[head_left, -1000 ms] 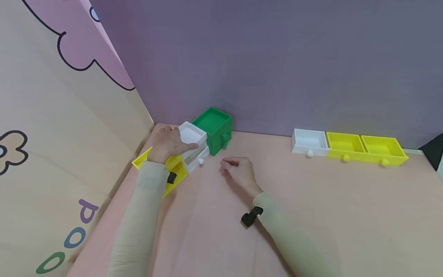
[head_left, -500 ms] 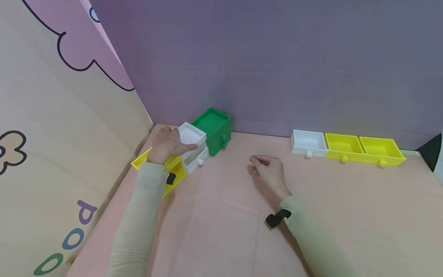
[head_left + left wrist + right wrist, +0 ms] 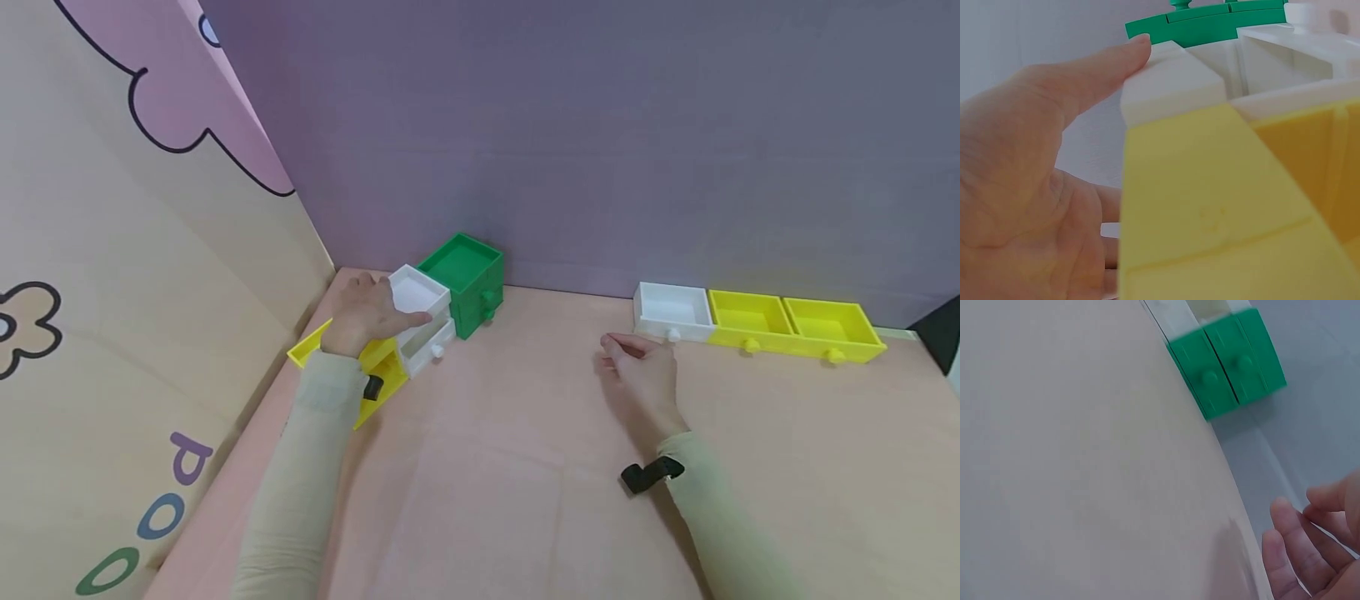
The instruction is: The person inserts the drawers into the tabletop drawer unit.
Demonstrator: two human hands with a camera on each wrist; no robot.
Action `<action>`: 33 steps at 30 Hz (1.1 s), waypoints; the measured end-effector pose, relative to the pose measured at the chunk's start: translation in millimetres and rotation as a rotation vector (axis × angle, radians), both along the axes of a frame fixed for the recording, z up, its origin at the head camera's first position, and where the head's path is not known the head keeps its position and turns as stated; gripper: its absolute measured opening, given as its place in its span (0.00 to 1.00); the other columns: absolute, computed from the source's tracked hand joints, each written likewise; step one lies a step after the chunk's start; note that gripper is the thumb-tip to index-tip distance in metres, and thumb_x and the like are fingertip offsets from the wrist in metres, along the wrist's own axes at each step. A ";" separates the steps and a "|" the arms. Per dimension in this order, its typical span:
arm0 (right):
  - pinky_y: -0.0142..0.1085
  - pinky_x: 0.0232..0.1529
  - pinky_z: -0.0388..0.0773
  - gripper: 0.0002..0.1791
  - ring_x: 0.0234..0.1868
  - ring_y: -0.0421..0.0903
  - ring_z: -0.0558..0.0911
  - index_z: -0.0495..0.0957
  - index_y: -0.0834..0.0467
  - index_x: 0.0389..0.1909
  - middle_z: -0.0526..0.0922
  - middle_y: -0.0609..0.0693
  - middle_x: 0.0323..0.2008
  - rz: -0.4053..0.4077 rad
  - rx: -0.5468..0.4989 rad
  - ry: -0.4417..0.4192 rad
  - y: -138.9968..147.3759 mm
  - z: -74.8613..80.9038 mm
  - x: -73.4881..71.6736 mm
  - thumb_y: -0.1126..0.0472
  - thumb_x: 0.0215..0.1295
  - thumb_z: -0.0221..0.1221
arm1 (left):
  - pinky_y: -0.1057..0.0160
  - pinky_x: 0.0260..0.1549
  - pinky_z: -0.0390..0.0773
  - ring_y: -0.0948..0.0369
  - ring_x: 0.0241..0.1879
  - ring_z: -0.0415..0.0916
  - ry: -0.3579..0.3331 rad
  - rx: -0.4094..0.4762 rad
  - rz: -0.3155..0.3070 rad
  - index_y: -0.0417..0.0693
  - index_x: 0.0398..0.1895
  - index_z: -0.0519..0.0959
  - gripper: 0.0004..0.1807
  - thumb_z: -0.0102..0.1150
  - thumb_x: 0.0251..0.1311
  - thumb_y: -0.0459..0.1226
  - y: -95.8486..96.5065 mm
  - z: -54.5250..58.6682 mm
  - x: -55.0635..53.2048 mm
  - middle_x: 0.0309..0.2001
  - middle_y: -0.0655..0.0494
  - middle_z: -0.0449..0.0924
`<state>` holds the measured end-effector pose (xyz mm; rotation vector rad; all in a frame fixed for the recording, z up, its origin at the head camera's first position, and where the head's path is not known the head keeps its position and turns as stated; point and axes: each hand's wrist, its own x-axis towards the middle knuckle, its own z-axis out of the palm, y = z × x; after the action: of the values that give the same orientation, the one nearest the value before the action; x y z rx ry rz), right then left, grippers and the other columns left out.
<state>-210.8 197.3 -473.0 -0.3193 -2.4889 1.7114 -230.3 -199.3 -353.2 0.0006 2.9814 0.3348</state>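
In the head view my left hand [image 3: 365, 318] grips the joined white drawer cabinet [image 3: 417, 290] from its left side, fingers at the back and thumb across the front. The left wrist view has the thumb on its white edge. A lower white drawer [image 3: 427, 347] is pulled partly out. The yellow cabinet [image 3: 387, 377] joins the white one, partly hidden under my wrist. The green cabinet [image 3: 461, 265] stands beside it, its two knobbed drawer fronts closed. My right hand [image 3: 645, 375], fingers loosely bent and holding nothing, hovers just in front of a loose white drawer [image 3: 672, 306].
Two loose yellow drawers [image 3: 750, 314] stand in line right of the white drawer, along the back wall [image 3: 570, 150]. A patterned side panel [image 3: 150, 292] borders the pink tabletop [image 3: 480, 500] on the left. A dark corner piece [image 3: 941, 333] is at the far right.
My right hand has moved rightward, from near the green cabinet to in front of the loose white drawer. My left hand and the cabinets have stayed in place.
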 end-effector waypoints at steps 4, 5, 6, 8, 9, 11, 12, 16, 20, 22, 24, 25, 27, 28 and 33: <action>0.27 0.40 0.87 0.24 0.34 0.33 0.89 0.84 0.62 0.63 0.89 0.60 0.53 -0.043 -0.009 -0.023 22.1 1.8 1.2 0.50 0.76 0.64 | 0.49 0.54 0.78 0.46 0.55 0.70 -0.002 -0.010 -0.002 0.39 0.67 0.71 0.45 0.61 0.63 0.66 1.2 -0.1 0.7 0.52 0.41 0.76; 0.27 0.39 0.87 0.24 0.33 0.32 0.89 0.84 0.62 0.64 0.90 0.58 0.51 -0.054 -0.009 -0.030 27.6 1.7 1.2 0.50 0.76 0.64 | 0.49 0.55 0.78 0.46 0.56 0.70 -0.002 -0.011 -0.003 0.39 0.68 0.71 0.46 0.61 0.63 0.66 1.5 0.2 0.9 0.52 0.41 0.76; 0.27 0.38 0.87 0.25 0.33 0.32 0.89 0.83 0.62 0.64 0.91 0.54 0.48 -0.064 -0.010 -0.033 32.8 1.0 1.0 0.50 0.76 0.64 | 0.49 0.55 0.78 0.46 0.56 0.70 -0.003 -0.011 -0.004 0.38 0.68 0.71 0.46 0.61 0.63 0.66 1.6 0.3 0.8 0.52 0.41 0.76; 0.27 0.37 0.87 0.25 0.32 0.32 0.89 0.83 0.62 0.64 0.91 0.47 0.42 -0.086 -0.010 -0.036 42.2 0.1 0.2 0.50 0.76 0.63 | 0.48 0.55 0.78 0.46 0.56 0.70 -0.004 -0.014 -0.004 0.38 0.68 0.70 0.46 0.61 0.63 0.66 1.6 0.9 0.7 0.52 0.41 0.76; 0.27 0.37 0.87 0.26 0.32 0.32 0.89 0.83 0.62 0.65 0.90 0.43 0.39 -0.099 -0.012 -0.038 46.5 -0.4 -0.3 0.49 0.76 0.63 | 0.48 0.55 0.78 0.45 0.56 0.70 -0.005 -0.015 -0.004 0.38 0.68 0.70 0.46 0.61 0.63 0.67 1.5 1.2 0.7 0.52 0.40 0.76; 0.26 0.37 0.86 0.26 0.32 0.32 0.88 0.83 0.61 0.65 0.88 0.39 0.37 -0.134 -0.031 -0.048 54.0 -1.3 -1.1 0.48 0.76 0.64 | 0.48 0.55 0.78 0.45 0.56 0.69 -0.004 -0.018 -0.004 0.38 0.68 0.70 0.46 0.61 0.63 0.67 1.3 1.6 0.6 0.52 0.40 0.76; 0.25 0.37 0.86 0.27 0.33 0.33 0.88 0.82 0.60 0.66 0.87 0.38 0.38 -0.153 -0.050 -0.056 57.4 -1.6 -1.5 0.47 0.76 0.64 | 0.48 0.55 0.78 0.45 0.57 0.69 -0.004 -0.019 -0.002 0.38 0.68 0.70 0.46 0.61 0.63 0.67 1.1 1.6 0.7 0.53 0.40 0.76; 0.23 0.36 0.85 0.26 0.33 0.34 0.87 0.82 0.58 0.67 0.87 0.38 0.38 -0.220 -0.111 -0.075 70.1 -1.7 -5.3 0.47 0.75 0.65 | 0.48 0.55 0.78 0.46 0.57 0.69 -0.006 -0.014 0.006 0.38 0.68 0.70 0.46 0.62 0.63 0.66 -0.3 0.9 1.9 0.53 0.40 0.76; 0.23 0.34 0.84 0.25 0.30 0.33 0.86 0.83 0.59 0.65 0.87 0.34 0.31 -0.229 -0.107 -0.052 78.3 -3.0 -9.8 0.51 0.73 0.66 | 0.49 0.53 0.79 0.46 0.54 0.71 0.004 -0.033 0.003 0.38 0.66 0.71 0.45 0.61 0.63 0.67 -2.6 -0.1 2.2 0.51 0.41 0.77; 0.22 0.35 0.84 0.25 0.29 0.31 0.86 0.84 0.58 0.65 0.86 0.32 0.29 -0.230 -0.072 -0.050 80.0 -3.8 -10.7 0.50 0.73 0.67 | 0.49 0.53 0.79 0.46 0.54 0.71 0.007 -0.036 0.001 0.38 0.65 0.71 0.45 0.61 0.63 0.67 -3.3 -0.2 2.4 0.51 0.41 0.77; 0.21 0.35 0.83 0.27 0.31 0.31 0.85 0.84 0.56 0.65 0.85 0.30 0.30 -0.233 -0.032 -0.066 81.1 -4.3 -11.1 0.47 0.72 0.67 | 0.48 0.54 0.79 0.46 0.54 0.71 0.009 -0.029 0.001 0.38 0.66 0.71 0.45 0.61 0.63 0.67 -3.5 -0.5 2.4 0.52 0.40 0.77; 0.20 0.36 0.82 0.27 0.33 0.30 0.84 0.84 0.55 0.66 0.84 0.29 0.31 -0.234 -0.008 -0.078 81.7 -4.3 -11.4 0.45 0.72 0.67 | 0.48 0.55 0.79 0.46 0.55 0.70 0.009 -0.023 0.002 0.38 0.66 0.71 0.45 0.61 0.63 0.67 -3.3 -0.8 2.4 0.52 0.40 0.76; 0.19 0.37 0.81 0.29 0.36 0.32 0.84 0.83 0.54 0.67 0.83 0.30 0.33 -0.228 0.042 -0.104 82.8 -4.5 -12.6 0.42 0.71 0.67 | 0.47 0.56 0.79 0.46 0.56 0.70 0.006 -0.011 0.009 0.38 0.67 0.70 0.46 0.61 0.63 0.67 -2.6 -1.0 2.7 0.53 0.40 0.76; 0.18 0.38 0.80 0.30 0.39 0.33 0.82 0.83 0.53 0.67 0.82 0.30 0.34 -0.224 0.071 -0.116 83.2 -4.5 -13.3 0.41 0.71 0.66 | 0.47 0.56 0.79 0.45 0.56 0.70 0.006 -0.010 0.011 0.38 0.67 0.70 0.46 0.61 0.63 0.67 -2.4 -1.2 2.6 0.54 0.40 0.76; 0.22 0.47 0.73 0.34 0.51 0.41 0.76 0.83 0.54 0.66 0.83 0.33 0.33 -0.206 0.177 -0.143 85.5 -5.5 -16.9 0.35 0.71 0.64 | 0.47 0.57 0.79 0.45 0.57 0.70 0.004 -0.013 0.010 0.38 0.67 0.70 0.47 0.61 0.63 0.67 -1.4 -1.7 2.4 0.54 0.40 0.76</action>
<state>-227.7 282.8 -478.5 -0.6761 -2.5764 1.4258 -227.9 -200.7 -354.9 -0.0154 2.9881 0.3163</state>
